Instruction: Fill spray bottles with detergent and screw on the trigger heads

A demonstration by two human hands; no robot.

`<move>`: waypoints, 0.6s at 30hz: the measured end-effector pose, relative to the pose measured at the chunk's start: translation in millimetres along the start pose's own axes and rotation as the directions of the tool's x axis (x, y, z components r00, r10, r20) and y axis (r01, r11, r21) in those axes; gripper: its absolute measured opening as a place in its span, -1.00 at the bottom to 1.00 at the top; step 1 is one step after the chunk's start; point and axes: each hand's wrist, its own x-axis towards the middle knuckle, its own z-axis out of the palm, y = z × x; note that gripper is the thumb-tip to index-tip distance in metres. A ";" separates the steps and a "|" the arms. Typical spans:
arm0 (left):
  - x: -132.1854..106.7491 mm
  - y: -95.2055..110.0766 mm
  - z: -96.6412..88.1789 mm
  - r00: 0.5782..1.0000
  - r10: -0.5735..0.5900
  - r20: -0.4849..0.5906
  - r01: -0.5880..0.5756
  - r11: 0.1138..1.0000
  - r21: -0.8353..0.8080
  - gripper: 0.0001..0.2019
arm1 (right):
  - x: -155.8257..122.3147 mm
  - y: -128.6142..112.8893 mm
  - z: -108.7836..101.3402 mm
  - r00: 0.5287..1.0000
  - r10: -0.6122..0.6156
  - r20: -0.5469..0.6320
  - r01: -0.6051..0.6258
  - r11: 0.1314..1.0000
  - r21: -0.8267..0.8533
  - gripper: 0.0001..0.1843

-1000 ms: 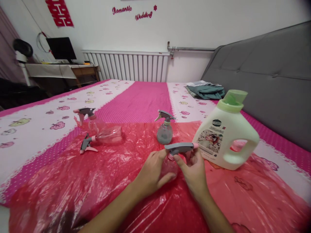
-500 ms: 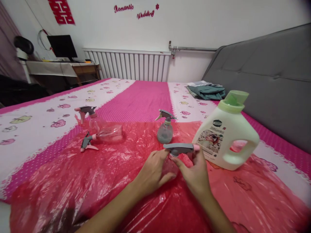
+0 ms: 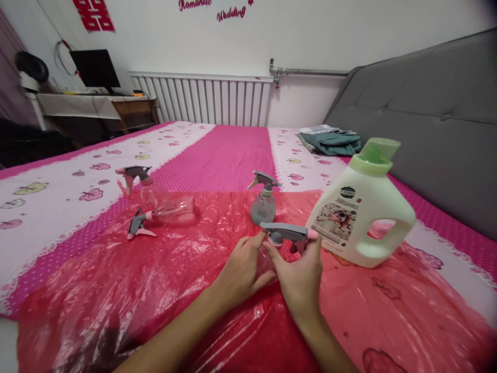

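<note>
Between my hands a spray bottle [image 3: 287, 231] with a grey and pink trigger head stands upright, its clear body mostly hidden by my fingers. My left hand [image 3: 243, 267] is wrapped round the body. My right hand [image 3: 298, 277] grips the neck and collar just under the head. Right behind it stands a smaller round spray bottle [image 3: 263, 208] with liquid inside. To the right is a large pale green detergent jug [image 3: 361, 212] with a green cap. At the left, one clear spray bottle [image 3: 174, 211] lies on its side, and another spray bottle [image 3: 149, 190] stands behind it.
A crinkled red plastic sheet [image 3: 116, 280] covers the near part of the bed [image 3: 229, 155]. Folded clothes [image 3: 330, 141] lie near the grey headboard [image 3: 423, 93]. A radiator [image 3: 205, 98] and a desk with a monitor [image 3: 96, 69] are at the back.
The fingers of my right hand have shifted a little round the neck of the spray bottle, and the wrist has moved left. The view has tilted slightly downward.
</note>
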 end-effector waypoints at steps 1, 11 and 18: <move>-0.1 -0.1 -0.2 1.000 0.015 -0.010 -0.015 1.000 -0.001 -0.14 | -0.5 0.0 0.3 1.000 0.004 0.004 -0.004 1.000 -0.007 -0.20; 4.7 1.1 -5.6 0.996 -0.088 0.020 0.089 0.994 -0.065 -0.16 | -7.3 5.2 -17.3 0.962 -0.159 0.221 0.105 0.966 0.236 -0.55; 5.7 4.2 -4.4 1.000 -0.027 -0.002 0.027 0.998 -0.053 -0.23 | -4.1 7.1 -21.4 0.981 -0.155 0.118 0.116 0.951 0.287 -0.45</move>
